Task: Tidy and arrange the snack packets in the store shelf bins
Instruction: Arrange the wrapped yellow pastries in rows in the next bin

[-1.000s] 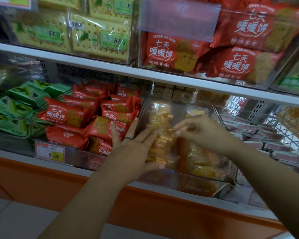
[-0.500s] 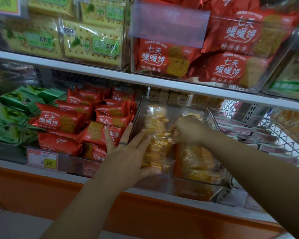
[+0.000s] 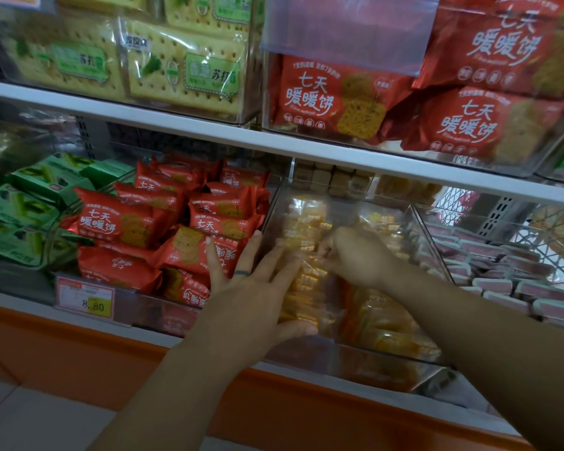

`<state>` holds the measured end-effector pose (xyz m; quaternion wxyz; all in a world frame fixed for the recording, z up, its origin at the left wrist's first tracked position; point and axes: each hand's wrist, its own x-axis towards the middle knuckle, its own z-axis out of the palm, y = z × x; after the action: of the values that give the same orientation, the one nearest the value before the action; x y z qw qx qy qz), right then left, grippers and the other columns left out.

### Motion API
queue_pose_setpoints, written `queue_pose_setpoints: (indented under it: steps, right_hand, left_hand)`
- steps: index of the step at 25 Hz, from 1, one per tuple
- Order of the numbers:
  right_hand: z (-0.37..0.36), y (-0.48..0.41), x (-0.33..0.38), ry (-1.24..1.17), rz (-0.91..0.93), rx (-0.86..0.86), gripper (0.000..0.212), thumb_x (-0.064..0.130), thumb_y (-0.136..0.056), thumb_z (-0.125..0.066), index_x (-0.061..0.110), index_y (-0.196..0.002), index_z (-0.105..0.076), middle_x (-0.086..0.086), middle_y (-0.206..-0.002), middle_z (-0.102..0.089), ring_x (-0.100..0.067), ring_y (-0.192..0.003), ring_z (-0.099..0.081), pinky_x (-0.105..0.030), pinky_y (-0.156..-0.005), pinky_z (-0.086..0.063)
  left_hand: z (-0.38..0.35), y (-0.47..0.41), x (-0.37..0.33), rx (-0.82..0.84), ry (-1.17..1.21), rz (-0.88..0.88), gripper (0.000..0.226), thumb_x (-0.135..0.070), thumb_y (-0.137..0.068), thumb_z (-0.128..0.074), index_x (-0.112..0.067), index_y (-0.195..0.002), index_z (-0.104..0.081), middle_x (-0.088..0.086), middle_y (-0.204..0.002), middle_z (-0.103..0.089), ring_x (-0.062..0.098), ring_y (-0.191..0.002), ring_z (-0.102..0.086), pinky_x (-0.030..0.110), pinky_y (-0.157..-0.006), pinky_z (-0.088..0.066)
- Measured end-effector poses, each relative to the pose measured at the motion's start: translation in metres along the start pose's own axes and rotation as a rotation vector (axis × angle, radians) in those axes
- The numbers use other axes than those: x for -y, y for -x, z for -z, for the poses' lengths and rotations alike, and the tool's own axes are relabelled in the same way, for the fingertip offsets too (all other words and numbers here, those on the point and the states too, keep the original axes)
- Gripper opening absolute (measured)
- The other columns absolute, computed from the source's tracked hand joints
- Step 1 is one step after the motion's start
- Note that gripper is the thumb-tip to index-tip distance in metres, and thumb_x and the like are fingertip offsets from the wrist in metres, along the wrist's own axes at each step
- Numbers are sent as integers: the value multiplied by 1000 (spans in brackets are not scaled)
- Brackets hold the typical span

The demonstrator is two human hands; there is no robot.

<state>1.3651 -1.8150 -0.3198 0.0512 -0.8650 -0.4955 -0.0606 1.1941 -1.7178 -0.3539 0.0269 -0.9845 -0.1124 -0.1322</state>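
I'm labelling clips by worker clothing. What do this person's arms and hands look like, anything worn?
Both forearms are bare, with no sleeves in view. The left hand wears a thin dark ring on one finger. The right hand shows no ring, glove or watch.

Lower shelf (image 3: 23,301): clear bins (image 3: 355,362) side by side, holding green packets (image 3: 30,206), red packets (image 3: 118,219), yellow packets (image 3: 306,229), pink packets (image 3: 502,271).
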Motion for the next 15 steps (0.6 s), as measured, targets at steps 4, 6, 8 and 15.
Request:
queue_pose_setpoints:
  steps: [4,6,8,15]
  right_hand:
    - [-5,-6,-3,-144,-17,137,17,34,-87,-61,20,-90,-71,4,-91,-69,-15,-90,-62,-24,-78,-44]
    - [6,-4,-6,-208,-1,271,34,44,-89,-54,13,-90,-68,-2,-84,-66,-19,-80,-60,-28,-73,-45]
    - [25,3,-7,-248,-21,191,39,47,-89,-52,12,-101,-65,-6,-94,-67,-21,-86,-61,-31,-79,-47]
    - [57,88,19,-101,37,258,59,52,-85,-56,22,-134,-46,4,-130,-54,-14,-122,-47,-23,-99,-36]
  left_hand:
    - [-2,-4,-2,9,12,-2,86,-83,-77,-7,-33,-124,-59,4,-131,-58,37,-128,-45,67,-100,-4]
    - [5,-4,-5,17,16,17,90,-84,-75,-3,-35,-127,-56,3,-135,-55,36,-132,-39,68,-100,-1]
    - [7,-5,-4,1,3,12,100,-89,-63,8,-42,-139,-36,-1,-150,-35,32,-143,-14,68,-99,17]
    - [13,-4,1,167,-27,66,91,-87,-66,-21,-47,-145,2,-13,-157,13,23,-140,27,69,-95,23]
